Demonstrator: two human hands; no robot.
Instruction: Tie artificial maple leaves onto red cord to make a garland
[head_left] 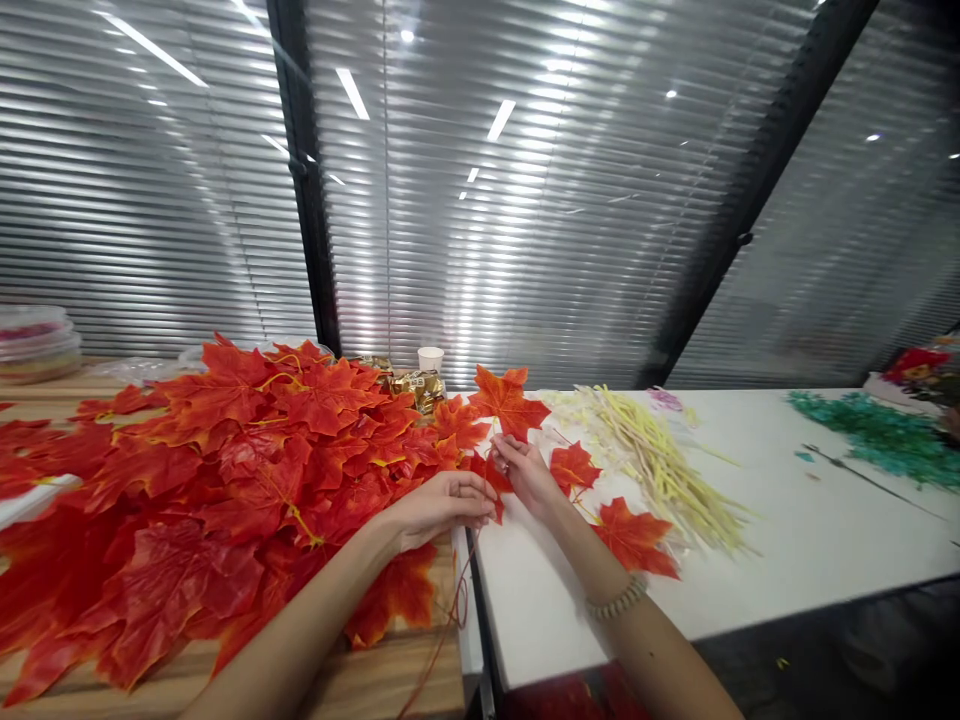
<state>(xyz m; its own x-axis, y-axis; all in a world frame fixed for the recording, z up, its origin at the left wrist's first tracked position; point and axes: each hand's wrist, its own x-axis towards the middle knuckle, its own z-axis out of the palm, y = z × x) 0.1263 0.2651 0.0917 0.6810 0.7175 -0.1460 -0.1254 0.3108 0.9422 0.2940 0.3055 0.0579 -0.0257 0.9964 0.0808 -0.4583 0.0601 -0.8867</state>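
Observation:
Between my two hands, over the seam of two tables, is an orange-red artificial maple leaf [508, 400]. My right hand [525, 472] pinches this leaf near its stem, thumb and fingers together. Just left and lower, my left hand [448, 505] has its fingers curled together at a smaller red leaf, and a thin reddish cord [459, 600] hangs down below them. Two more leaves, one of them a red leaf [636, 538], lie by my right forearm. A large heap of red leaves [247, 470] spreads on the left.
Yellow stems [660, 460] lie on the white table [795, 540], with green foliage [877, 435] further right. Behind the heap stand a paper cup [430, 359] and gold wrappers [420, 388]. Plastic tubs [37, 345] are at far left, before a blind-covered window.

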